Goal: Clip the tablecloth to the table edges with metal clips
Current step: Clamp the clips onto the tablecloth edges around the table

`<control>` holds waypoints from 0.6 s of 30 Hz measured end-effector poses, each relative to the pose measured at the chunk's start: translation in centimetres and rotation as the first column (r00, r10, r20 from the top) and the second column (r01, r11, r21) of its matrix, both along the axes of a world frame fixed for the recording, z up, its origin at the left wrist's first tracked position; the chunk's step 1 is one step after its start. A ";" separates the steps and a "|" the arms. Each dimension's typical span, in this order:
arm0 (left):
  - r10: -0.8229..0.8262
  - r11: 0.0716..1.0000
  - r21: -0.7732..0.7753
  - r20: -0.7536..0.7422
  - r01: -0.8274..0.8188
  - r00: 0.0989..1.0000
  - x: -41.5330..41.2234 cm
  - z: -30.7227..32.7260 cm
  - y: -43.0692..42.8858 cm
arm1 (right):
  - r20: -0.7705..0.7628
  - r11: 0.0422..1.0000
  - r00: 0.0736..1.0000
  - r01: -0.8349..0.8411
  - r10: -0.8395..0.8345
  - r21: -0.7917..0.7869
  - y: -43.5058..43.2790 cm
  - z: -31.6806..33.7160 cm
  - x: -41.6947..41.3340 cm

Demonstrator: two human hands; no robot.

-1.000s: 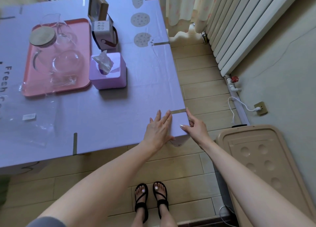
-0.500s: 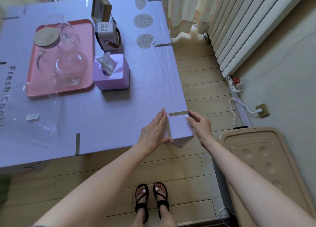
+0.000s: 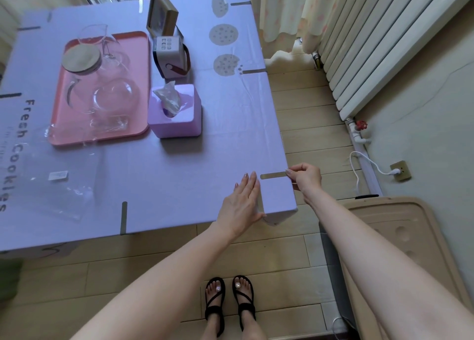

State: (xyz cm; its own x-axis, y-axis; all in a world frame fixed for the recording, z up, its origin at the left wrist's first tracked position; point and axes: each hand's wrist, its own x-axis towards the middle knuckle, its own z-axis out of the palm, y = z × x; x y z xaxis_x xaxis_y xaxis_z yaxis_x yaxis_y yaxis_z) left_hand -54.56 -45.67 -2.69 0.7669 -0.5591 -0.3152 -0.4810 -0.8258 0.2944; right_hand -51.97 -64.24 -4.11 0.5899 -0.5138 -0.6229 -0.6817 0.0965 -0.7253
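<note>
Tablecloth (image 3: 179, 175), lilac and printed with cookie motifs and dark lettering, covers the whole table and lies flat across the top. Near the table's corner at about four o'clock, a flat metal clip (image 3: 273, 175) sits on the cloth, its strip pointing inward from the right-hand edge. The right hand (image 3: 306, 179) is at that edge, at three o'clock from the clip, with thumb and fingers curled together around the outer end of the clip where it wraps the table edge; how firmly it pinches cannot be told. The left hand (image 3: 243, 206) lies palm-down on the cloth just at nine o'clock of the clip, fingers straight and held close together, pressing the fabric flat, its thumb tucked over the near edge. Another clip (image 3: 124, 218) grips the near edge toward seven o'clock, and two more (image 3: 254, 71) (image 3: 240, 3) sit along the right edge toward one o'clock. A pink tray (image 3: 143, 83) with glass jugs stands toward ten o'clock, a lilac tissue box (image 3: 177, 116) just beside it, and a small white speaker (image 3: 169, 57) and a wooden frame (image 3: 161, 16) farther back toward twelve.
</note>
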 end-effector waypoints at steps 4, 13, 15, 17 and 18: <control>-0.030 0.999 0.026 0.041 0.029 0.999 0.0 0.0 -0.1 | -0.073 0.995 0.996 -0.062 0.056 -0.076 0.0 0.0 1.1; -0.029 0.997 0.074 -0.029 0.031 0.999 0.0 -0.2 -0.5 | -0.100 0.994 0.989 -0.105 0.106 0.011 -0.9 0.1 0.6; -0.010 0.997 0.073 -0.044 0.013 0.999 0.0 0.1 -0.5 | -0.119 0.977 0.980 -0.175 0.161 -0.120 -0.7 0.0 0.4; -0.004 0.999 0.053 -0.080 0.008 0.997 0.3 0.5 -0.4 | -0.169 0.891 0.952 -0.299 0.254 -0.342 0.1 0.5 -0.3; -0.008 0.999 0.043 -0.100 0.012 0.995 0.6 0.8 -0.2 | -0.175 0.828 0.939 -0.344 0.296 -0.442 0.8 0.8 -0.8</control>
State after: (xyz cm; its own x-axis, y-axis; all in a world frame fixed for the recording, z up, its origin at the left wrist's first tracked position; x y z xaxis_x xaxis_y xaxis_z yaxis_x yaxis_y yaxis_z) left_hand -53.99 -45.87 -1.92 0.7248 -0.5506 -0.4141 -0.4592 -0.8342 0.3054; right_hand -52.74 -63.46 -3.35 0.7220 -0.5468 -0.4239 -0.6832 -0.4669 -0.5614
